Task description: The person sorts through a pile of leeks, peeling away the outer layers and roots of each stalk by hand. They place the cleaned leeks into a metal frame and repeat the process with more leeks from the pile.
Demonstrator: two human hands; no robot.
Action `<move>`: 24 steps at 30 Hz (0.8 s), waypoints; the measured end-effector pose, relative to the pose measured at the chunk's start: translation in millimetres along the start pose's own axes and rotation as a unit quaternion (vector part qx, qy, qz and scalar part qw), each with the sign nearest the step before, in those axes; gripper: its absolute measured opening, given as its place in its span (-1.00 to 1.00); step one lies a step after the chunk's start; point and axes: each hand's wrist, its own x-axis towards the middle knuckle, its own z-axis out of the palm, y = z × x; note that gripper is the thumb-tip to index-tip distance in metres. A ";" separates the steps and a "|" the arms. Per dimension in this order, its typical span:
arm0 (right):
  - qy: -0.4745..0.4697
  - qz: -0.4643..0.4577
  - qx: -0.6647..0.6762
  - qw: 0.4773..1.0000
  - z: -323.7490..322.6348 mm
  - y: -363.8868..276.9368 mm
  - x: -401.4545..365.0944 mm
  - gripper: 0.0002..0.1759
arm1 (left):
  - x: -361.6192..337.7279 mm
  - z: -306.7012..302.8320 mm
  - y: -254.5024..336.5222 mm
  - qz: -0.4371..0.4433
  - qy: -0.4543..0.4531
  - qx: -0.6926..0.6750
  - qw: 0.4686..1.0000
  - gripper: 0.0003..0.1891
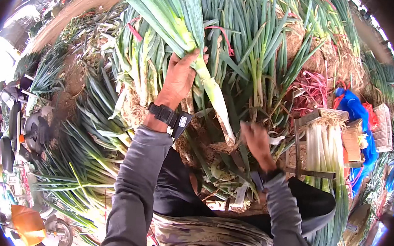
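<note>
A thick leek (pixel 215 96) slants across the middle of the head view, leaves at the upper left and roots at the lower right. My left hand (pixel 181 75) is closed around it where the green leaves meet the pale stem. Close to the right of its root end is my right hand (pixel 256 142), apart from the stalk, its fingers smeared by motion. Peeled leaves and loose scraps (pixel 228 172) lie beneath the roots, in front of my lap.
Bundles of leeks (pixel 259 58) tied with pink strips stand ahead. More leeks (pixel 81 159) lie on the left. At the right, cleaned white leeks (pixel 325 143) rest on a metal-framed stand (pixel 312 173), near a heap of pink ties (pixel 311 90). A motorcycle (pixel 37 130) is far left.
</note>
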 end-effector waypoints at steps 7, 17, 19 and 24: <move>0.175 -0.342 0.026 0.923 -16.6 -145.1 50.0 -0.58 | -8.3 28.6 -16.3 -0.034 -0.026 -0.038 0.998 -0.46; 0.192 -0.338 0.001 0.921 -11.8 -139.9 52.0 -0.76 | -7.8 28.0 -18.3 -0.038 -0.100 0.009 0.994 -0.37; 0.228 -0.357 -0.069 0.903 -7.7 -143.9 46.2 -0.78 | -8.3 27.2 -17.8 -0.035 -0.089 0.014 0.995 -0.37; 0.228 -0.397 -0.091 0.884 -18.2 -143.0 48.1 -0.85 | -9.8 33.2 -11.3 -0.065 -0.085 -0.017 0.994 -0.33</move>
